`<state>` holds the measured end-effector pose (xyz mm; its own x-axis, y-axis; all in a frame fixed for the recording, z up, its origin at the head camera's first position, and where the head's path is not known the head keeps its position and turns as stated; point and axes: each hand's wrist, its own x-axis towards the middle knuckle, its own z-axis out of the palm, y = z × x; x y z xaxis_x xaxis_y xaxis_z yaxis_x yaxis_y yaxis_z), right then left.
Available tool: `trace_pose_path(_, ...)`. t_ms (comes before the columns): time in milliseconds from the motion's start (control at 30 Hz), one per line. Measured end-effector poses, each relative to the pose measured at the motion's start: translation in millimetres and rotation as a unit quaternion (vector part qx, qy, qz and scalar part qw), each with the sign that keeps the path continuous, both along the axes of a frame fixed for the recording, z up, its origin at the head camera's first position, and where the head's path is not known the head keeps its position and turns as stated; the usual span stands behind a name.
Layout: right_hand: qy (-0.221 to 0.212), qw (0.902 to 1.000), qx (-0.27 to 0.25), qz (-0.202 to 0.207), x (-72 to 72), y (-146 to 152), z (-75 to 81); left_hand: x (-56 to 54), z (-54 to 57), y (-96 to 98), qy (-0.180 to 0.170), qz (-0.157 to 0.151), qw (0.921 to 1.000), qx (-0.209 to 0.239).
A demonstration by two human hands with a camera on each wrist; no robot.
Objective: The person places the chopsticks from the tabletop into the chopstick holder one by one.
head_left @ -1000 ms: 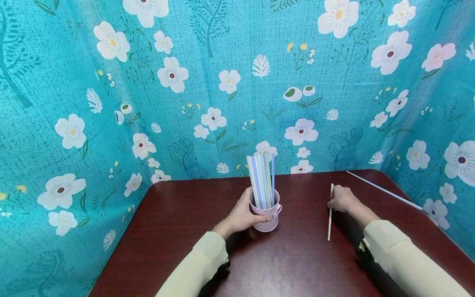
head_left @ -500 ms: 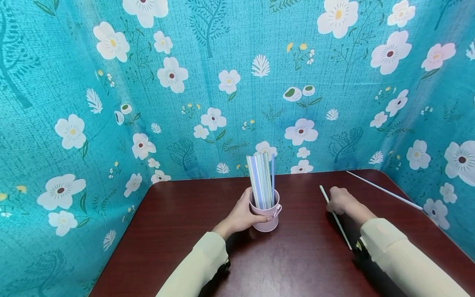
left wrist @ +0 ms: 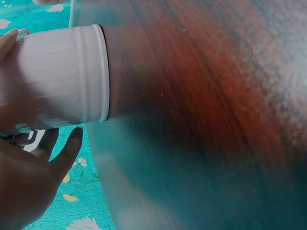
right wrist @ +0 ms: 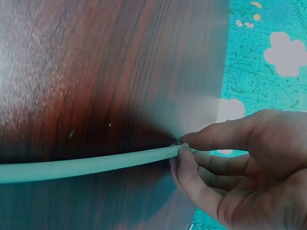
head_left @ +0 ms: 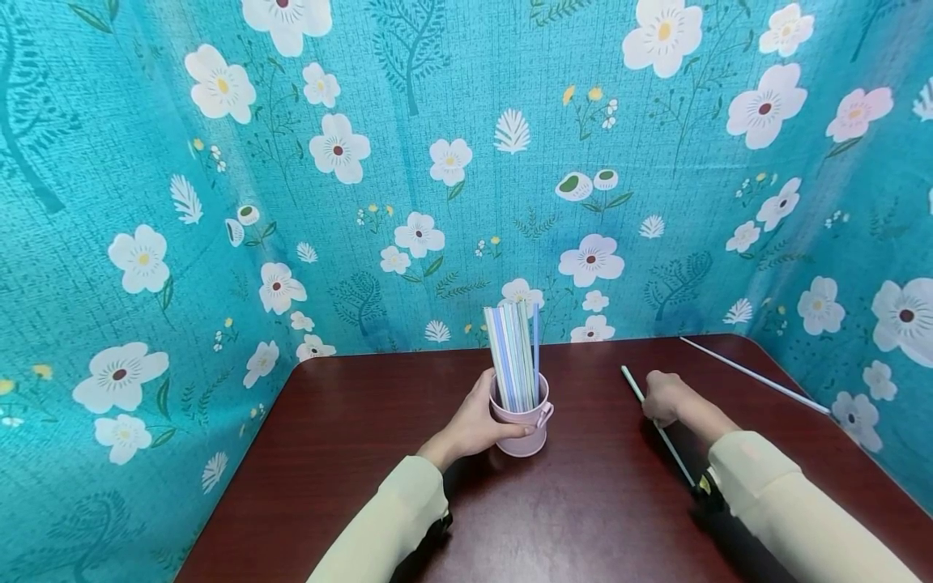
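A small pink metal bucket (head_left: pixel 521 442) stands on the table, filled with a bundle of pastel straws (head_left: pixel 513 356). My left hand (head_left: pixel 475 421) grips its near left side, thumb across the front. In the left wrist view the bucket's wall (left wrist: pixel 53 76) and base rim show, with fingers on both sides. Off to the right, my right hand (head_left: pixel 670 398) pinches a pale green straw (right wrist: pixel 86 165) between thumb and fingertips. Seen from the head, this straw slants from upper left down toward the wrist, close over the table.
Another pale straw (head_left: pixel 758 374) lies slanted at the table's back right, beyond my right hand. The dark red-brown table (head_left: pixel 539 534) ends at a teal flowered cloth (head_left: pixel 452 202) hanging behind and along both sides.
The pale green straw has turned from nearly upright in the head view to a slant, its far end swinging left and near end right. My left hand and the bucket stay put.
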<state>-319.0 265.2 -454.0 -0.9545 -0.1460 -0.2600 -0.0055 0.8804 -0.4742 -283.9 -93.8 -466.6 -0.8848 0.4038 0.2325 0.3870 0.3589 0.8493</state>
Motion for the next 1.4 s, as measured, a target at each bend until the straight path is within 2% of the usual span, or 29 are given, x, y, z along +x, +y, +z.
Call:
trace_pose_path(100,-0.006,0.9999,-0.014,0.002,1.5,-2.2,-0.9,0.5,0.0,-0.1,0.001,-0.001,1.0,-0.003)
trace_pose_path(233,0.006,0.9997,-0.022,0.009,4.8,-4.7,0.4,1.4,0.1,-0.1,0.0,-0.001,0.9999,-0.012)
trace_pose_path(433,0.055,0.9973,-0.042,0.023,9.2,-9.1,8.5,0.8,-1.5,-0.8,-0.001,-0.001,0.9999,-0.017)
trace_pose_path(600,0.095,0.9933,-0.063,0.019,8.5,-14.8,14.1,-0.1,-1.7,-1.3,0.0,0.0,0.9999,-0.013)
trace_pose_path(700,0.115,0.9887,-0.095,0.015,7.5,-18.8,16.4,0.5,-1.0,-1.4,-0.004,0.002,0.9999,-0.015)
trace_pose_path(900,0.159,0.9726,-0.169,0.012,5.0,-26.6,21.7,1.3,0.0,-1.0,-0.005,0.006,0.9998,-0.018)
trace_pose_path(1133,0.189,0.9636,-0.188,0.014,2.3,-35.1,30.7,0.4,0.3,-1.2,-0.007,0.005,0.9998,-0.018)
trace_pose_path(1400,0.233,0.9524,-0.196,0.012,9.3,-48.2,56.3,0.3,1.0,-0.6,-0.008,0.002,0.9999,-0.013)
